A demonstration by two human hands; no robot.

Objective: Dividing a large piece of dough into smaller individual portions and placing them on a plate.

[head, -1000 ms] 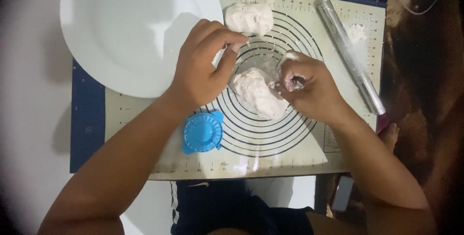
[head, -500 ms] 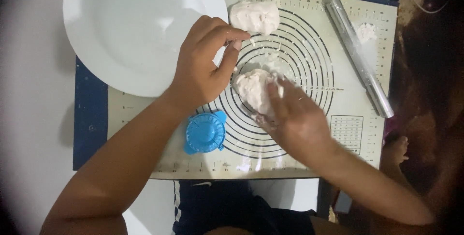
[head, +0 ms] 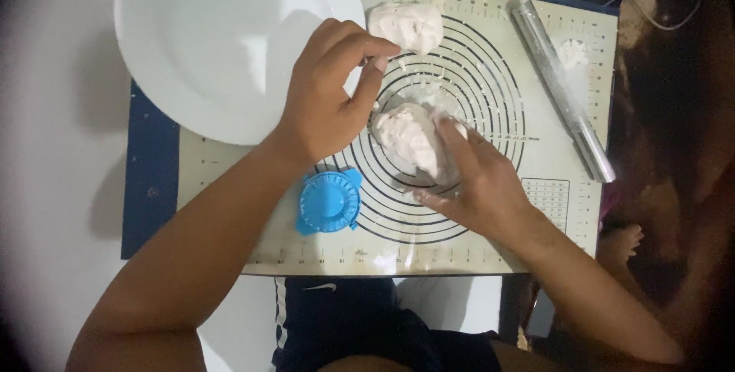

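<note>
A lump of pale dough [head: 409, 138] lies in the middle of the ringed pastry mat [head: 551, 211]. My right hand [head: 478, 184] rests flat against its lower right side, fingers stretched out and touching it. My left hand [head: 329, 96] hovers just left of the dough. Its fingers are curled and the thumb sits against the forefinger, with nothing visible between them. A second dough lump [head: 406, 26] lies at the mat's far edge, just beyond my left fingertips. A blue round dumpling press [head: 329, 202] sits on the mat under my left wrist.
A large white plate [head: 222, 43] overlaps the mat's far left corner. A shiny metal rolling pin [head: 563, 89] lies slanted along the right side, with a small bit of dough [head: 573, 52] beside it. Dark clutter lies past the right edge.
My right hand has slid from the dough's right side to its lower right, and its fingers have flattened against the dough. My left hand has stayed curled in place.
</note>
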